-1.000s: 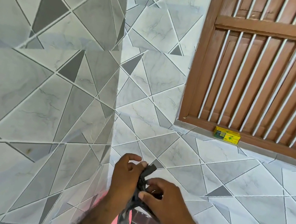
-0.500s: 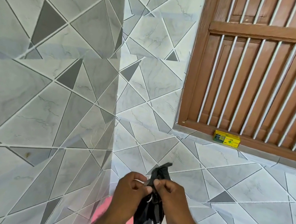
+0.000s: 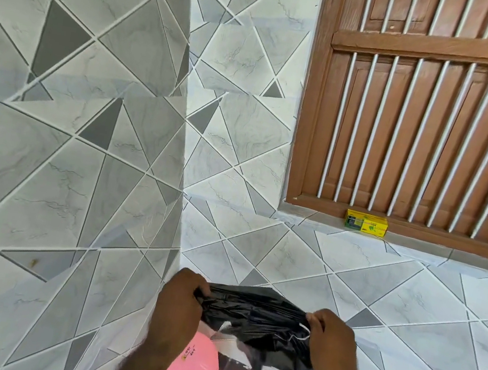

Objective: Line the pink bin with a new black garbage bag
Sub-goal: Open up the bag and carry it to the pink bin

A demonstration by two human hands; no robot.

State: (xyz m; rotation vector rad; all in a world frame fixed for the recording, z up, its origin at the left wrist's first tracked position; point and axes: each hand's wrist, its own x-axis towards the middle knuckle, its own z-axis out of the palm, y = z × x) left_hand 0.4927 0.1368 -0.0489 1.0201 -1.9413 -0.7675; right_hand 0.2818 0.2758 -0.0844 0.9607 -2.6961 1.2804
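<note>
Bin: pink bin [image 3: 191, 368] low in frame, under L wrist, only part visible.
Change: bag [image 3: 255, 324], a bunched strip half a sec ago, now stretched wide btwn hands, so unfolding's underway; mouth not open yet, I'd say.
L hand [image 3: 178, 299]: fingers pinched shut on bag's L edge.
R hand [image 3: 330, 339]: pinched on R edge.
Far: yellow box [image 3: 366, 223] on sill, untouched.

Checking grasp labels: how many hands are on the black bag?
2. The left hand pinches the crinkled black plastic garbage bag at its left edge; the right hand pinches its right edge, stretching it above the round pink plastic bin.
</note>
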